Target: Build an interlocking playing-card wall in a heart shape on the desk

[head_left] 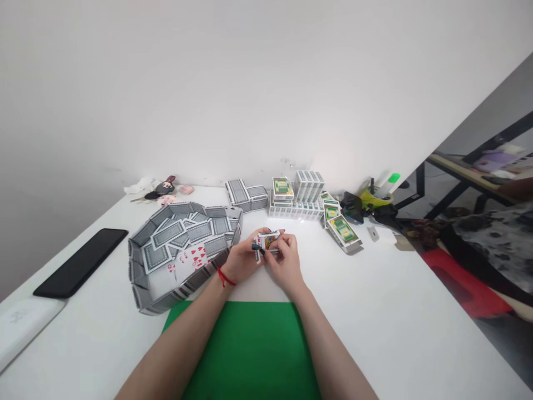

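Observation:
Both hands meet above the table, just past the far edge of a green mat [250, 350]. Between them are playing cards [270, 241], with a face card showing on top. My left hand [242, 260], a red string at its wrist, is closed around the cards' left side. My right hand [285, 262] pinches them from the right. How many cards are held I cannot tell. To the left, close to my left forearm, stands a tray built of folded cards [137, 278]. Loose cards [200, 232] lie in it, mostly face down, a few red ones face up.
Behind my hands stand card stacks [238, 191], a row of card boxes [296, 210] and open boxes [343, 232]. A yellow pen holder [372, 197] is at the back right. A black phone [82, 262] and a white device [29, 325] lie left. Keys [154, 194] sit by the wall.

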Motion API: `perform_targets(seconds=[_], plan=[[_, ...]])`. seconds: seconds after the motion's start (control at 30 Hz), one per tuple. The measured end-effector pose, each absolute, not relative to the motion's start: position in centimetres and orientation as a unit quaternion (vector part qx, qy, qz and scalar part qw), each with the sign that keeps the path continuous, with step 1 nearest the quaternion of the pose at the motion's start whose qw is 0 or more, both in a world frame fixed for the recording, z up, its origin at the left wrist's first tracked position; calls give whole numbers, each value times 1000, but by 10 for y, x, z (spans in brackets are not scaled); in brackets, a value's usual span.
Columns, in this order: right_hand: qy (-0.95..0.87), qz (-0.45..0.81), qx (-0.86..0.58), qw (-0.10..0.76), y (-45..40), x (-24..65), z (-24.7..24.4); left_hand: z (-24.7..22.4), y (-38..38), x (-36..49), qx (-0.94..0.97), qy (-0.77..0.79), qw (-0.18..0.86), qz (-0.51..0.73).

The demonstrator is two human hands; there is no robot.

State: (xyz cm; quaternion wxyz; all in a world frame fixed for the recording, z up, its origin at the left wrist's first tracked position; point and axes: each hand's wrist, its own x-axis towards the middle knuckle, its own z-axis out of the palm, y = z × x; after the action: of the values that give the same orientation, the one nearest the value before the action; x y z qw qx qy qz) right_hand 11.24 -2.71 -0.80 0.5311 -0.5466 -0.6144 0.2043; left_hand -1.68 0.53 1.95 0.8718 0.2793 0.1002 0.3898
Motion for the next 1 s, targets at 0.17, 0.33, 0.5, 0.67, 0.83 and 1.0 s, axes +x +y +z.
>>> perform_targets(seconds=[0.17,0.33,0.5,0.67,0.83,1.0], plan=[[-535,221,-577,576,-25,108,-11,16,5,-18,288,158,844,423],[-523,305,-565,561,-25,109,-9,15,4,-17,283,174,834,440],[-564,276,-585,514,-31,108,-1,23,-1,-12,286,164,821,467],[-610,179,-635,439,-35,108,0,22,-3,-7,312,162,804,480],[-665,167,-624,374,-38,106,0,12,-3,-2,353,187,777,487],[-731,114,-581,339,-40,101,5,6,-2,0,430,241,717,493]])
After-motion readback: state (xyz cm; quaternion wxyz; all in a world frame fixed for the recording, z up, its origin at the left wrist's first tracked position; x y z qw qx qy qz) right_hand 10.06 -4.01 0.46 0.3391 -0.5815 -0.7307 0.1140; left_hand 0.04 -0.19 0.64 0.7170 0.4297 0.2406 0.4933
